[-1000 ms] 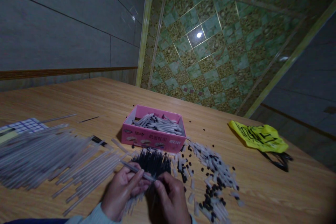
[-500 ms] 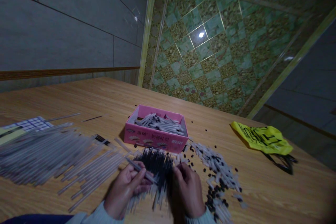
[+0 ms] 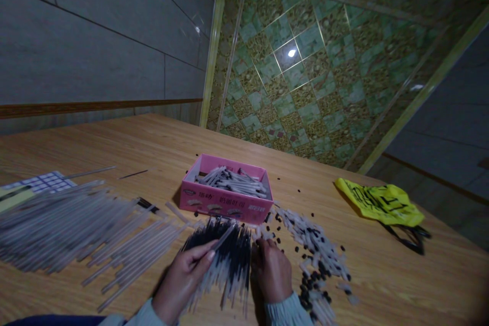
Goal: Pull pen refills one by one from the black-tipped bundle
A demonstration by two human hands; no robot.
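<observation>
My left hand (image 3: pixel 185 276) pinches a slim translucent pen barrel (image 3: pixel 225 237) between thumb and fingers, its far end tilted up to the right. Just beyond and below it lies a dense bundle of thin refills (image 3: pixel 236 257), black at the far part and clear toward me. My right hand (image 3: pixel 272 271) is at the bundle's right side, fingers bent and closed near small white pieces (image 3: pixel 263 234); whatever is between its fingertips is hidden. Behind both hands stands a pink box (image 3: pixel 225 205) with several white, black-tipped pens (image 3: pixel 233 183) inside.
Many clear tubes (image 3: pixel 57 229) cover the table's left side, near a checked cloth (image 3: pixel 49 182). White caps (image 3: pixel 311 234) and small black plugs (image 3: pixel 319 272) are scattered on the right. A yellow bag (image 3: pixel 378 201) with black straps lies farther right. Tiled walls border the table.
The barrel in my left hand has swung from pointing up-left to pointing up-right. My right hand has shifted slightly left, its fingers turning toward the small white pieces.
</observation>
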